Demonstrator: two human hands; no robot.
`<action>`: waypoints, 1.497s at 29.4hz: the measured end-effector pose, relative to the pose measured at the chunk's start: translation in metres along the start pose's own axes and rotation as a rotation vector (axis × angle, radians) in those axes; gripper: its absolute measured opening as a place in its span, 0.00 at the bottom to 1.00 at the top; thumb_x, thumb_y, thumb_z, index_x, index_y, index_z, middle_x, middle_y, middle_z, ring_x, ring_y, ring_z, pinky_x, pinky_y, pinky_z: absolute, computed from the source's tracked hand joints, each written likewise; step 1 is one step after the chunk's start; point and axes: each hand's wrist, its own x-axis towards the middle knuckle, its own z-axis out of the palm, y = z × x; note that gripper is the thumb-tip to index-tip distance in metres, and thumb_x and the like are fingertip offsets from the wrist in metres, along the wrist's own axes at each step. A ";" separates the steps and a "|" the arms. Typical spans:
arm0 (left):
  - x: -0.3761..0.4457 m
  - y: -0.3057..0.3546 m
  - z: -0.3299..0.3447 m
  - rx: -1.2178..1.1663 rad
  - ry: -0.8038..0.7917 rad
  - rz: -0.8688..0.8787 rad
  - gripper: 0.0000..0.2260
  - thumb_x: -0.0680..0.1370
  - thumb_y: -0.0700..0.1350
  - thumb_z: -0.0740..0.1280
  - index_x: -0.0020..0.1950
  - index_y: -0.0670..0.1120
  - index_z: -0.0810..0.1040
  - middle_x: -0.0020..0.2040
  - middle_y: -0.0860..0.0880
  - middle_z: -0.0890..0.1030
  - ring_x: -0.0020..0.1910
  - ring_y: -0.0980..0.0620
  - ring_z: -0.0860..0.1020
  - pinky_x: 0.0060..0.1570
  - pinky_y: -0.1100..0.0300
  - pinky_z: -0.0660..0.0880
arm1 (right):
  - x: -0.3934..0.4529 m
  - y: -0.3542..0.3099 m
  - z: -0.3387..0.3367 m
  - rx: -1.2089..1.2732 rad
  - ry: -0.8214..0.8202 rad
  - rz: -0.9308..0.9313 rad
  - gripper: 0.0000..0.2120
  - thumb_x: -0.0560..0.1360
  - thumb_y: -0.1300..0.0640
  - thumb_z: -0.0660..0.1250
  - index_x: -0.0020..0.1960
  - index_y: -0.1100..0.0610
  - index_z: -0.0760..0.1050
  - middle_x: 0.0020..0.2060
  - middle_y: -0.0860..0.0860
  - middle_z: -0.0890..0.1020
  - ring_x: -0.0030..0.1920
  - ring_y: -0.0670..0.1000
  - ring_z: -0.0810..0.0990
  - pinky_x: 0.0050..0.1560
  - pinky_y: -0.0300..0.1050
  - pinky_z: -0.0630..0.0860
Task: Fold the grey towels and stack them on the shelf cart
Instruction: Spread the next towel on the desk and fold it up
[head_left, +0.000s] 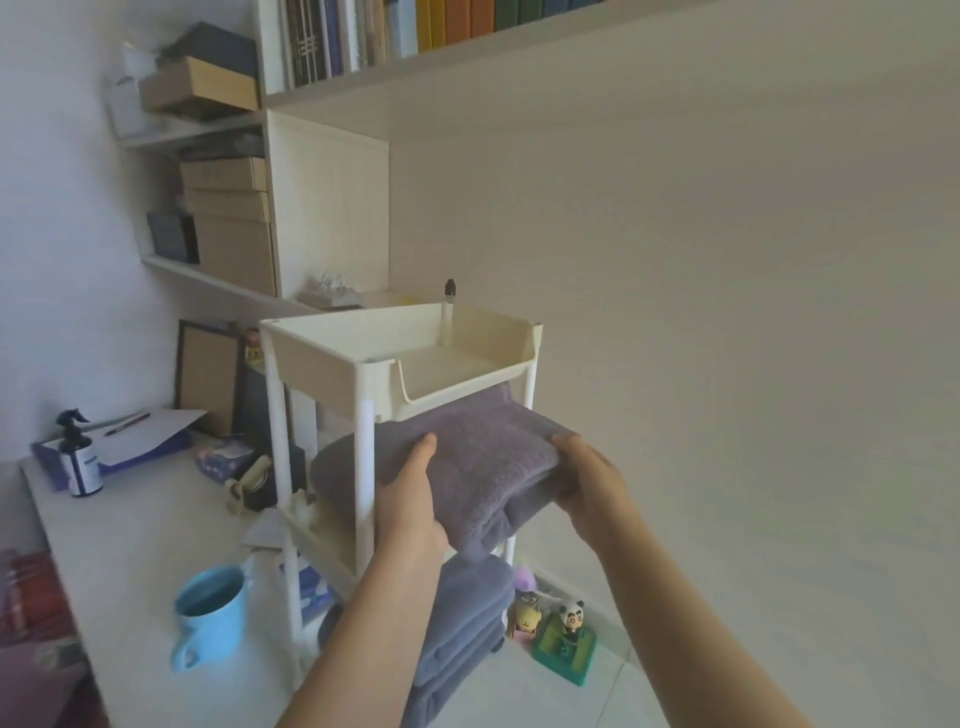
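A folded grey towel (483, 462) lies half inside the middle tier of the cream shelf cart (332, 364), its near edge hanging out over the front. My left hand (410, 504) grips the towel's near left side, thumb on top. My right hand (592, 488) grips its right edge. Several folded grey towels (462, 623) are stacked on the cart's bottom tier. The top tray holds no towel.
The cart stands on a white desk (156, 545) against a wall. A blue mug (208, 618) sits near the cart's left leg, a spray bottle (80, 457) further left. Small panda and cat figures (561, 634) stand to the right of the cart's base. Shelves with boxes and books rise behind.
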 end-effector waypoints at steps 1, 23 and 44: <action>0.002 0.004 0.003 -0.008 -0.004 0.018 0.32 0.62 0.56 0.79 0.63 0.48 0.76 0.56 0.48 0.81 0.53 0.44 0.80 0.57 0.45 0.76 | 0.002 0.000 0.004 0.022 0.000 -0.026 0.26 0.65 0.52 0.71 0.58 0.66 0.75 0.48 0.61 0.77 0.51 0.58 0.75 0.51 0.53 0.73; 0.011 -0.021 -0.017 0.609 0.350 0.659 0.34 0.74 0.51 0.69 0.77 0.50 0.57 0.75 0.47 0.60 0.72 0.50 0.62 0.71 0.57 0.60 | 0.051 0.057 0.052 -0.099 -0.027 -0.085 0.13 0.74 0.63 0.66 0.57 0.52 0.72 0.44 0.54 0.81 0.47 0.54 0.81 0.50 0.49 0.79; -0.117 -0.125 0.003 0.725 -0.546 0.668 0.15 0.76 0.38 0.60 0.58 0.52 0.75 0.55 0.57 0.76 0.54 0.55 0.78 0.51 0.64 0.75 | -0.107 0.051 -0.104 -0.703 0.533 -0.530 0.13 0.76 0.61 0.64 0.59 0.52 0.73 0.52 0.46 0.75 0.52 0.42 0.74 0.49 0.40 0.75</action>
